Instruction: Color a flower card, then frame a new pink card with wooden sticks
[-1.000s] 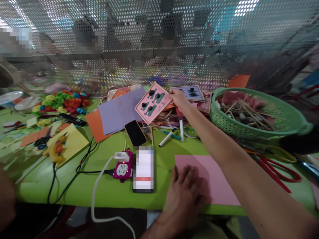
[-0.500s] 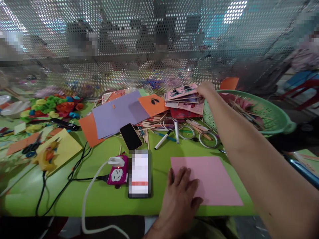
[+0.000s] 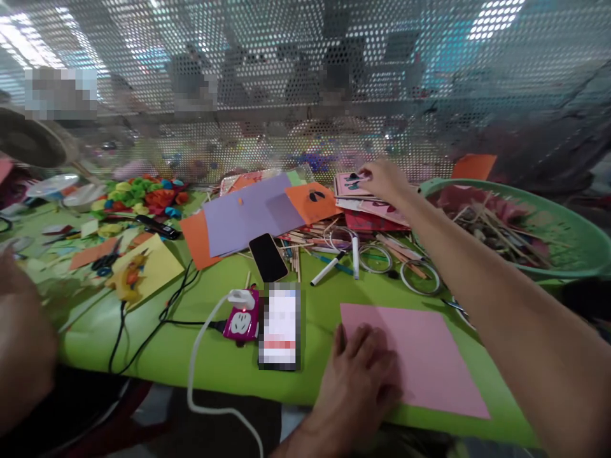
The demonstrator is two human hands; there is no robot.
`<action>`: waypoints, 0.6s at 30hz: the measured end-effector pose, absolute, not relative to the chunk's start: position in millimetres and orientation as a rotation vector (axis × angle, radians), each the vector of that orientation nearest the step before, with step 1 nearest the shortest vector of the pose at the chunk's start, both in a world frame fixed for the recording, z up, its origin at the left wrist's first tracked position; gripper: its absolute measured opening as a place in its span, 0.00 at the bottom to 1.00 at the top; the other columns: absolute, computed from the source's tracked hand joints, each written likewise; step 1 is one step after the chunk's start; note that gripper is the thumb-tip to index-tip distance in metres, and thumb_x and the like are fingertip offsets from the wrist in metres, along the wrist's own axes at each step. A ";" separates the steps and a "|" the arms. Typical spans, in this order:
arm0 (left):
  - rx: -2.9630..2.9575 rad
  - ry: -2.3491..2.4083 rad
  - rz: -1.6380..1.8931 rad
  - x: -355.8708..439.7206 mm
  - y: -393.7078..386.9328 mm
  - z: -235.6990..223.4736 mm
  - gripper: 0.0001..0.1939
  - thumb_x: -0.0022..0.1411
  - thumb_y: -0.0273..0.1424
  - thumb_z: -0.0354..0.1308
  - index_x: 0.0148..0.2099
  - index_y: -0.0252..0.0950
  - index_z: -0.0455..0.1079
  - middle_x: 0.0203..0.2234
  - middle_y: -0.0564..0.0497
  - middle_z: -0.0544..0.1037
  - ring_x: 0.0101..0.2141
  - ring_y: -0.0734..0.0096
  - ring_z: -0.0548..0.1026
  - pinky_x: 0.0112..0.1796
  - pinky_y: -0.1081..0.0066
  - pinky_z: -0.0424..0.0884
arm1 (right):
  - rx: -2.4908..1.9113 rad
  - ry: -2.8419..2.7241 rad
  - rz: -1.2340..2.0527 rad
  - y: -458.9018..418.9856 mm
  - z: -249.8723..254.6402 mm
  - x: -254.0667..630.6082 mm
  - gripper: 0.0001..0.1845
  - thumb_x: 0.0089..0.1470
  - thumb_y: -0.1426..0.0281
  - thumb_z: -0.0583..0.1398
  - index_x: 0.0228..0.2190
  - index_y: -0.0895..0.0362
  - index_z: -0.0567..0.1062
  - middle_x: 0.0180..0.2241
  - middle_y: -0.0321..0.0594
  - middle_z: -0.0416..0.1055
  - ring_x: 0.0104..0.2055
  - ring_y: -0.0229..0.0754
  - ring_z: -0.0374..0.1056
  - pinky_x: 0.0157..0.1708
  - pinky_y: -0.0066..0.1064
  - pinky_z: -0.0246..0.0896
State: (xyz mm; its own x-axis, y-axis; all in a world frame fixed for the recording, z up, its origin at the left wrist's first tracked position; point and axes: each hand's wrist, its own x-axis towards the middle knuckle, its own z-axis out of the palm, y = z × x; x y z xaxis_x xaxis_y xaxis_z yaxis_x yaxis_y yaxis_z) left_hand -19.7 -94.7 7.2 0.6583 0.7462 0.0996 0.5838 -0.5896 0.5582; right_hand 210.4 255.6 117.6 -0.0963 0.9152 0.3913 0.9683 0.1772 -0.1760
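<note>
My left hand (image 3: 360,372) rests on the left part of a pink paper sheet (image 3: 429,356), fingers apart and a little bent, pressing it to the green table. My right hand (image 3: 386,181) reaches far across to a pile of cards at the back. Its fingers are bent down over the top pink card (image 3: 351,182), which carries dark and teal cut shapes; the thumb is hidden. Under that card lie more pale cards and a red piece (image 3: 367,220). An orange sheet (image 3: 312,200) with a dark shape touches the pile's left side.
A green basket (image 3: 580,245) of sticks stands on the right. Markers (image 3: 328,268), tape rings (image 3: 420,278) and a black phone (image 3: 268,257) lie mid-table. A lit phone (image 3: 280,327) is beside a purple power strip (image 3: 242,321). On the left are a glue gun (image 3: 128,277) and another person's arm (image 3: 23,343).
My right hand has moved in over the pile, and the raised top cards now lie lower and flatter. The view has shifted left; another person's arm shows at the left edge.
</note>
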 end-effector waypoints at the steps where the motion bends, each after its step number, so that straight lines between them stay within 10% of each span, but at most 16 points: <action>1: 2.390 1.034 0.443 -19.5 -94.9 8.2 0.22 0.76 0.43 0.54 0.67 0.48 0.70 0.72 0.52 0.68 0.74 0.55 0.59 0.73 0.39 0.53 | -1.659 -2.192 -0.139 252.3 115.8 195.2 0.22 0.56 0.68 0.65 0.52 0.54 0.82 0.50 0.50 0.81 0.52 0.57 0.74 0.52 0.44 0.68; 5: 2.409 1.042 0.439 -18.4 -95.7 11.4 0.23 0.76 0.43 0.54 0.68 0.47 0.69 0.71 0.51 0.69 0.72 0.54 0.61 0.72 0.38 0.56 | -1.439 -2.621 -0.152 235.5 101.2 142.1 0.38 0.48 0.66 0.72 0.61 0.52 0.77 0.59 0.51 0.76 0.57 0.59 0.72 0.52 0.43 0.67; 13: 2.465 1.042 0.438 -19.4 -97.2 7.7 0.26 0.74 0.45 0.56 0.69 0.43 0.69 0.71 0.46 0.68 0.72 0.54 0.62 0.72 0.41 0.57 | -1.761 -2.075 -0.155 248.4 94.6 116.3 0.17 0.65 0.66 0.58 0.49 0.54 0.83 0.50 0.53 0.80 0.51 0.58 0.75 0.48 0.43 0.67; 18: 2.472 1.035 0.435 -20.9 -96.5 7.9 0.25 0.76 0.45 0.53 0.69 0.43 0.69 0.73 0.46 0.66 0.73 0.53 0.60 0.72 0.42 0.56 | -1.738 -1.755 0.177 273.4 101.7 122.4 0.11 0.58 0.70 0.63 0.44 0.56 0.81 0.39 0.48 0.82 0.43 0.54 0.76 0.47 0.43 0.70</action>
State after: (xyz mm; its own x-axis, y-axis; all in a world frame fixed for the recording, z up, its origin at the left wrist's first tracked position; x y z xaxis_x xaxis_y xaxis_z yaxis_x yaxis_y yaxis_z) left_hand -20.9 -96.5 7.9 0.6734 0.7293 0.1212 0.5967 -0.6329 0.4933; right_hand 122.4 273.4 101.7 0.0932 0.9329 0.3479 0.8447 0.1109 -0.5237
